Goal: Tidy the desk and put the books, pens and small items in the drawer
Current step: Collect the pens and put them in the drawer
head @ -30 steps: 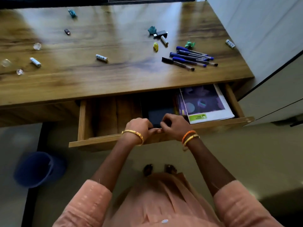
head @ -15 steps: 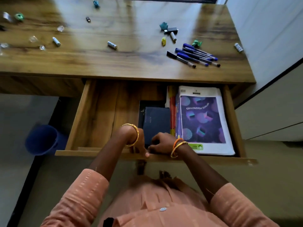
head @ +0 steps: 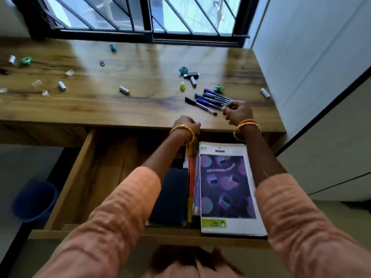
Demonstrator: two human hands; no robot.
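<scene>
Open wide beneath the desk: a wooden drawer. Inside, toward its right wall, a purple-covered book lying flat; just left of that, red and yellow spines on edge, titles unreadable; further left, a dark notebook, upper part covered by a peach sleeve. Far end of the drawer lost in shadow under the desk.

Above the drawer, at the desk's front edge, the left hand, fingers curled, knuckles up; blurred, so cannot tell whether anything sits inside the curl. Further right and a little deeper onto the desk, the right hand, fingers bent around the near tips of a cluster of blue-capped pens; grip smeared by motion, though the fingertips seem to pinch at least one barrel. One black-capped pen at the cluster's left side, apart from the hand.

Beyond the pens, toward the window: a yellow piece, a white cylinder, a black block, teal bits, too small to name. Another white cylinder near the desk's right edge. Left half of the desk: scattered cylinders, clear caps, more teal scraps, some cropped by the frame. On the floor left of the drawer, a blue bin, blurred.
</scene>
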